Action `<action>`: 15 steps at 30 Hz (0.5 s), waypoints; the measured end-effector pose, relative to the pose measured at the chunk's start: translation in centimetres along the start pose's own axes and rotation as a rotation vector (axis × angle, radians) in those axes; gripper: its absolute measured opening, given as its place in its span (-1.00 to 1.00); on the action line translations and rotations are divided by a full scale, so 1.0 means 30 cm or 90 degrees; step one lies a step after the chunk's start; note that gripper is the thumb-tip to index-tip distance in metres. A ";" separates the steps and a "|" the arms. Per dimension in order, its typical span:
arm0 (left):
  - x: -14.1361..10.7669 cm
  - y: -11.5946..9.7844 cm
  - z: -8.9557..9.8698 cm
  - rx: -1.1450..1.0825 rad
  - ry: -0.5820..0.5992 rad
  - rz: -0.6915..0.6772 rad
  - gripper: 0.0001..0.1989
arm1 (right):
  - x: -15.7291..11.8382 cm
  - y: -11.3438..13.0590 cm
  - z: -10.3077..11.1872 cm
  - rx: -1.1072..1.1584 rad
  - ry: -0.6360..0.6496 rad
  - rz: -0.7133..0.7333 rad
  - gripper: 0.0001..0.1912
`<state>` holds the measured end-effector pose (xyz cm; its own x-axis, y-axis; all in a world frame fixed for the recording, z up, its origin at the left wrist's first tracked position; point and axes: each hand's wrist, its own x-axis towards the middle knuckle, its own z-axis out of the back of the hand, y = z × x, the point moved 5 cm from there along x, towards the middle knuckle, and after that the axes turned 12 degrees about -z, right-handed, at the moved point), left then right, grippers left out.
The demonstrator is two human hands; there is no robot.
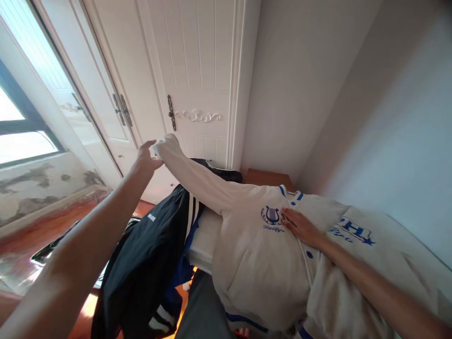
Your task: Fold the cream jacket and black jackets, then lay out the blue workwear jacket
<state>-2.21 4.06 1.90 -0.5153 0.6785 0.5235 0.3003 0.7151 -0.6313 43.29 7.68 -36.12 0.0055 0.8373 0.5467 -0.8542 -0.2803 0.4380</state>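
Note:
A cream button-up jacket with blue trim, blue buttons and blue embroidery lies spread over a white surface. My left hand pinches the cuff end of one sleeve and holds it raised to the left, so the sleeve stretches from the shoulder. On the jacket's chest, beside the lyre emblem, my right hand rests flat with its fingers extended. The other sleeve is bunched near my right forearm, its end partly hidden.
A black jacket with white stripes hangs over the surface's left end. Behind stands a white wardrobe with ornate handles. A grey wall borders the right side, near a brown wooden piece. A window is at far left.

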 end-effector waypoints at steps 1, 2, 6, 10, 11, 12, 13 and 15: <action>-0.014 -0.006 -0.027 0.004 0.001 0.017 -0.74 | 0.001 0.005 0.002 -0.002 0.001 -0.003 -0.28; -0.032 -0.014 -0.055 0.007 0.005 0.030 -0.74 | 0.001 0.010 0.005 -0.003 0.001 -0.006 -0.30; -0.132 -0.062 -0.187 0.000 0.123 0.053 -0.83 | -0.005 0.036 0.028 0.046 -0.006 -0.014 -0.39; -0.287 -0.108 -0.341 0.035 0.304 -0.038 -0.85 | -0.024 0.075 0.076 0.193 -0.021 -0.037 -0.46; -0.335 -0.115 -0.374 0.057 0.320 -0.098 -0.83 | -0.028 0.089 0.091 0.243 -0.027 -0.046 -0.47; -0.389 -0.118 -0.405 0.083 0.331 -0.167 -0.81 | -0.031 0.105 0.109 0.295 -0.036 -0.056 -0.47; -0.454 -0.113 -0.438 0.112 0.365 -0.231 -0.81 | -0.035 0.123 0.131 0.350 -0.048 -0.071 -0.48; -0.607 -0.070 -0.494 0.159 0.478 -0.313 -0.84 | -0.048 0.168 0.187 0.466 -0.075 -0.106 -0.44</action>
<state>18.46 -7.31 2.18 0.1413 0.3031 0.9424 -0.0407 0.9530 -0.3004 41.91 2.44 -30.68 0.1954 0.8515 0.4865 -0.2741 -0.4289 0.8608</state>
